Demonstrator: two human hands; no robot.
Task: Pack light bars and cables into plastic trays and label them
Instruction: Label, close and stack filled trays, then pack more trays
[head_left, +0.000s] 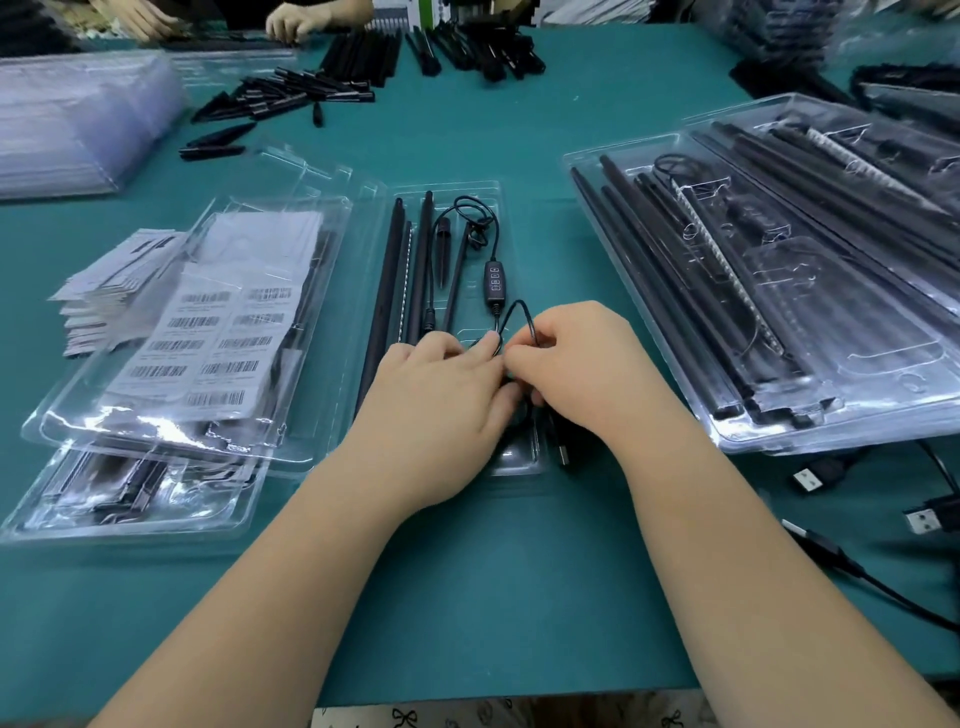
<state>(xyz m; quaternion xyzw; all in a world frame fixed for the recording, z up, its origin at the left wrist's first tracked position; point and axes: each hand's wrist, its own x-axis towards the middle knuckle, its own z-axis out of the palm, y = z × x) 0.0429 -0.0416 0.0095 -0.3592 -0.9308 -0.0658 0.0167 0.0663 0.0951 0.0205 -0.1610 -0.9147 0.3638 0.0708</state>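
- Teal table (519, 597), pretty crowded.
- Clear tray (488, 189) sits dead centre, holding black light bars (387, 291), a spike (442, 249) and a thin black cable (470, 218) with an inline controller (494, 283).
- Filled trays (779, 426) are stacked to the right.
- Label sheets (208, 353) with barcodes lie on trays at left; the print's too small to read.
- Left hand (441, 400) and right hand (587, 369) are close together over the tray's near end, both pinching the cable loop.
- The tray's near end is hidden under the hands.
- Loose USB plugs (810, 478) at right, cords cut off by the edge.
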